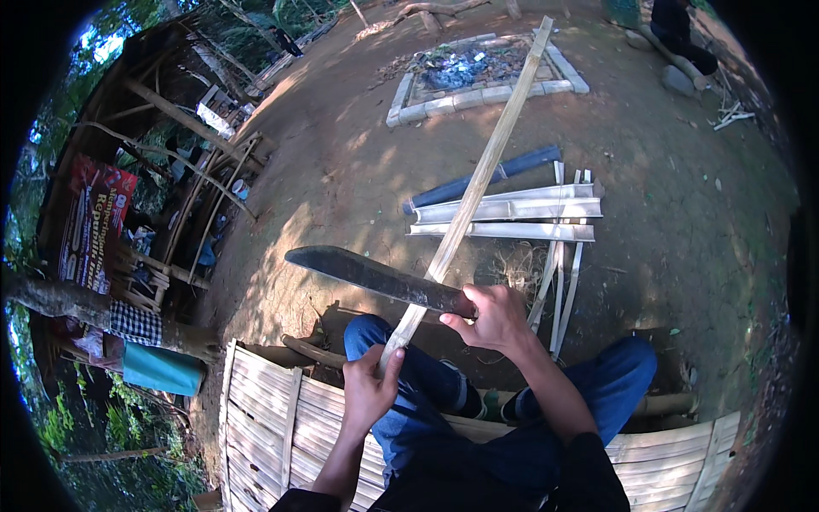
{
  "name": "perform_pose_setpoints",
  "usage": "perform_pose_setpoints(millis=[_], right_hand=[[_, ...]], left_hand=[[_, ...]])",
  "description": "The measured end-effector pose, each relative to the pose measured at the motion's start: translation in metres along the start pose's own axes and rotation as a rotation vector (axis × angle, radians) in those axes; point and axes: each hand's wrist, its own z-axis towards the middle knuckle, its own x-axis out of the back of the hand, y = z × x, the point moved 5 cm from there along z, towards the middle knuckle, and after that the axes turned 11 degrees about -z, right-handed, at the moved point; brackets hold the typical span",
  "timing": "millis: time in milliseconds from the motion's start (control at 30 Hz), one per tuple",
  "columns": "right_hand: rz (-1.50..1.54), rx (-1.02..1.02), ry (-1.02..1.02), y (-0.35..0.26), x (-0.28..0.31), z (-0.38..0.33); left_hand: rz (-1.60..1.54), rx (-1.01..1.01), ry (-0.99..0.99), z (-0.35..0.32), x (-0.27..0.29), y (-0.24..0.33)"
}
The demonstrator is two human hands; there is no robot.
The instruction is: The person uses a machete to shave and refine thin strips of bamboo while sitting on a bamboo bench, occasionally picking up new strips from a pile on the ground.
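A long pale bamboo strip [478, 184] slants up and away from my lap toward the far right. My left hand [371, 388] is closed around its near end, thumb lying along the strip. In my right hand [496, 320] is a machete [367, 275] with a broad dark blade, its tip pointing left. The blade lies across the strip a little beyond my left hand and seems to touch it. Most of the machete's handle is hidden inside my right fist.
Split bamboo pieces [512, 209] lie on the dirt ahead, over thin strips [559, 299]. Farther off, a block-edged fire pit [439, 106] holds ash. I sit on a slatted bamboo bench [333, 410]. A shelter with a red banner [95, 218] stands left; a person [682, 34] sits far right.
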Motion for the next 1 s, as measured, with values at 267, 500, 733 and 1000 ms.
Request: perform_pose_setpoints(millis=[267, 500, 733, 1000], right_hand=[[-0.06, 0.291, 0.003, -0.036, 0.001, -0.004], [0.044, 0.122, 0.048, -0.012, -0.004, -0.001], [-0.029, 0.231, 0.088, -0.035, -0.001, -0.005], [0.057, 0.067, -0.001, -0.018, -0.007, -0.006]], left_hand=[[-0.142, -0.372, 0.177, 0.001, -0.004, -0.007], [-0.004, -0.058, 0.017, 0.014, -0.004, 0.006], [-0.063, -0.333, 0.111, 0.014, -0.011, 0.006], [-0.1, -0.063, 0.029, 0.007, -0.012, 0.004]])
